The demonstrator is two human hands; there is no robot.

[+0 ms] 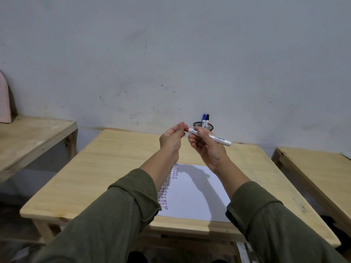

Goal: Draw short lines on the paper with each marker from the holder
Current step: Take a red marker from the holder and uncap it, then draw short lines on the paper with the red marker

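Observation:
Both hands are raised above the wooden table (106, 168). My right hand (207, 147) grips the white barrel of a red marker (212, 137), held nearly level. My left hand (171, 138) pinches the marker's red cap (186, 128) at its left end. Behind the hands, a black mesh holder (209, 126) stands at the table's far edge by the wall, with a blue marker (204, 119) and a black marker (207, 118) upright in it. White paper (195, 196) lies below the hands, with columns of short red, blue and black lines along its left side.
A second wooden table (32, 137) stands to the left and a third (313, 171) to the right, each across a narrow gap. A grey wall (171, 63) rises directly behind the table. A pink object (4, 99) rests at far left.

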